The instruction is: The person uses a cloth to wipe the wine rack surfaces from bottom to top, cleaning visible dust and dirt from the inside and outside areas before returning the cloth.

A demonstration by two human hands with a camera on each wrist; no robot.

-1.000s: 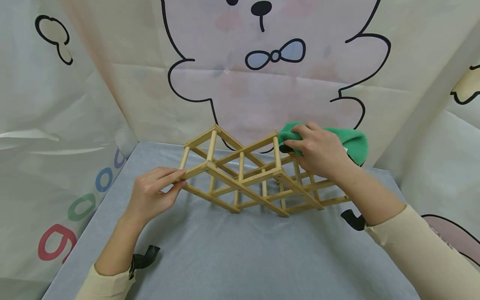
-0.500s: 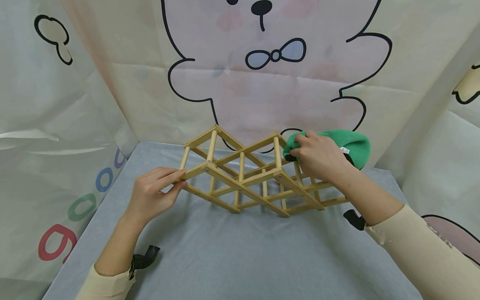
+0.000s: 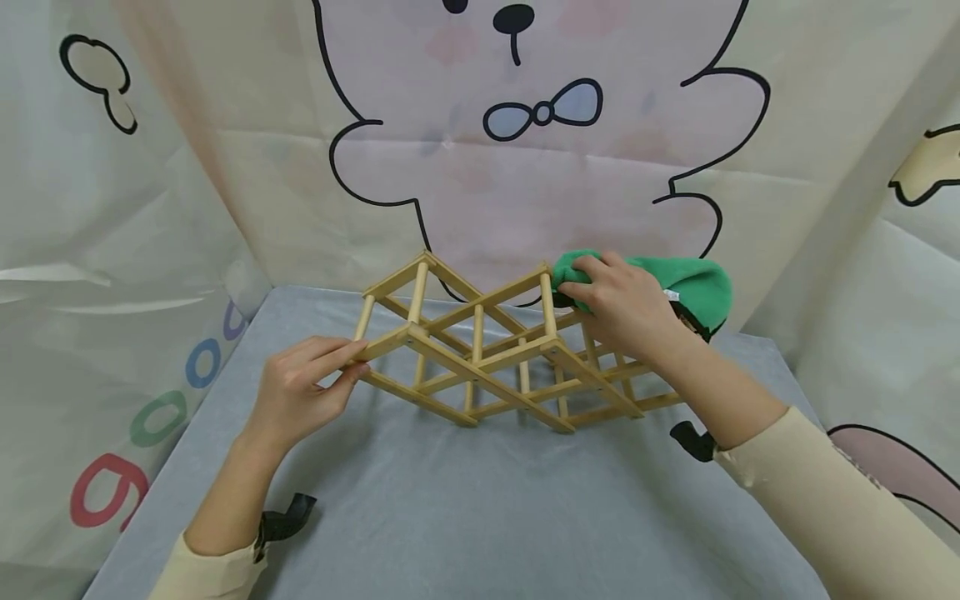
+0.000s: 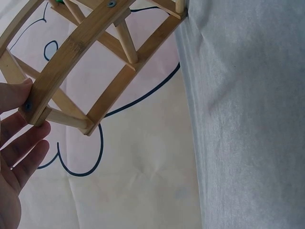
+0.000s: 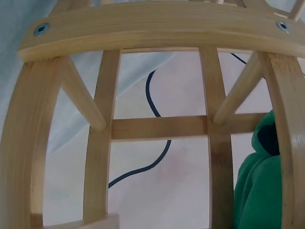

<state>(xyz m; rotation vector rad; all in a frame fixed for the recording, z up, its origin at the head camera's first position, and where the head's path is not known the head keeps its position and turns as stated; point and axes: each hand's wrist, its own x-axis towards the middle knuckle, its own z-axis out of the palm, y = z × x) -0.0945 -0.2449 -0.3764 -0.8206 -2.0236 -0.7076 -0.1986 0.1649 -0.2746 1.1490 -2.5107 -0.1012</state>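
A pale wooden lattice rack, made of crossed slats joined by round dowels, stands on the table in zigzag form. My left hand pinches the end of a slat at its left corner, thumb on one side and fingers on the other, as the left wrist view confirms for the slat. My right hand grips a bunched green cloth with a dark underside and small white tag, at the rack's upper right slats. In the right wrist view the green cloth shows behind a slat; the hand is hidden there.
A grey-blue cloth covers the table. Behind it hangs a pale backdrop printed with a cartoon bear, and similar printed sheets stand at both sides. A black strap piece juts from my left wrist.
My right hand moved the green cloth slightly right and down along the rack, then back left and up. My left hand keeps its pinch, and the rack stays in place.
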